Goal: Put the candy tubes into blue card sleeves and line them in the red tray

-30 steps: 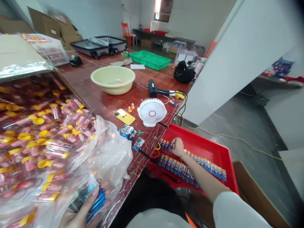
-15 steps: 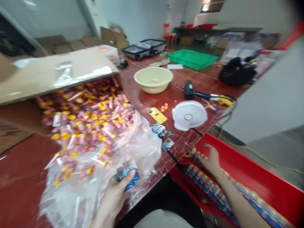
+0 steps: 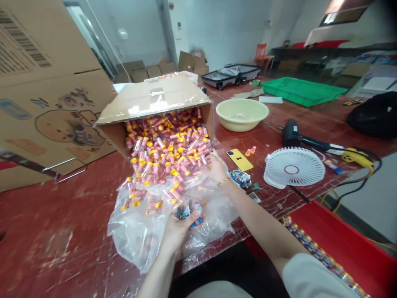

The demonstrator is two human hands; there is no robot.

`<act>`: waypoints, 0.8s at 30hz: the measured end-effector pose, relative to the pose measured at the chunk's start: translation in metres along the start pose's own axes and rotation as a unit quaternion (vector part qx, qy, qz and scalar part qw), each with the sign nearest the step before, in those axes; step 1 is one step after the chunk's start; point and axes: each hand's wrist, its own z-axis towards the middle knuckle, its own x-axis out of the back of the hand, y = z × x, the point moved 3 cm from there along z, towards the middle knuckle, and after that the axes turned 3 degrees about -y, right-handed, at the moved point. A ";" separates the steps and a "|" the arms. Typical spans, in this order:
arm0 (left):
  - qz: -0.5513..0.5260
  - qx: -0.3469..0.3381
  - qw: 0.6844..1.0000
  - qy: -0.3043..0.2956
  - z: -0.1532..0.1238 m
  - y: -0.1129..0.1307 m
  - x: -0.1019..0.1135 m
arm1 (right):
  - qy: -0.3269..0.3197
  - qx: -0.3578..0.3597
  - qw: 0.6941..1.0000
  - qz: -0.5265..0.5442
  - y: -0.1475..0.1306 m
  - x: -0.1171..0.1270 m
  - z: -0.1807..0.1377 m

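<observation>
My left hand is closed on a small stack of printed packets, dark and blue, above the clear plastic sheet. My right hand reaches to the right edge of a heap of small clear tubes with pink contents and yellow caps. Its fingers are stretched out and close to the nearest tubes; whether they touch one is not clear. The heap spills from a cardboard box lying on its side, onto the plastic sheet. More printed packets lie beside my right forearm.
On the red table are a yellow phone, a white fan, a hair dryer, a cream bowl and a green tray. Low at right, a red bin holds rows of filled tubes. A large carton stands left.
My right hand has moved from the red bin up and left to the tube heap. The view has turned left. The left hand still holds the packets.
</observation>
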 end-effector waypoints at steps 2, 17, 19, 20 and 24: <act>-0.025 -0.026 0.999 -0.002 -0.002 0.002 0.002 | -0.009 -0.004 0.999 0.037 -0.004 0.009 -0.013; 0.011 -0.060 0.997 -0.054 -0.001 0.000 -0.001 | -0.247 0.201 0.941 0.115 -0.102 0.073 -0.068; 0.001 -0.029 0.997 -0.077 -0.001 -0.003 -0.003 | -0.267 0.164 0.938 0.149 -0.096 0.064 -0.069; -0.018 -0.006 0.996 -0.088 -0.002 -0.005 -0.005 | -0.267 0.138 0.937 0.177 -0.090 0.060 -0.071; -0.130 0.074 0.984 -0.094 -0.004 -0.003 -0.016 | -0.267 0.067 0.923 0.268 -0.072 0.041 -0.094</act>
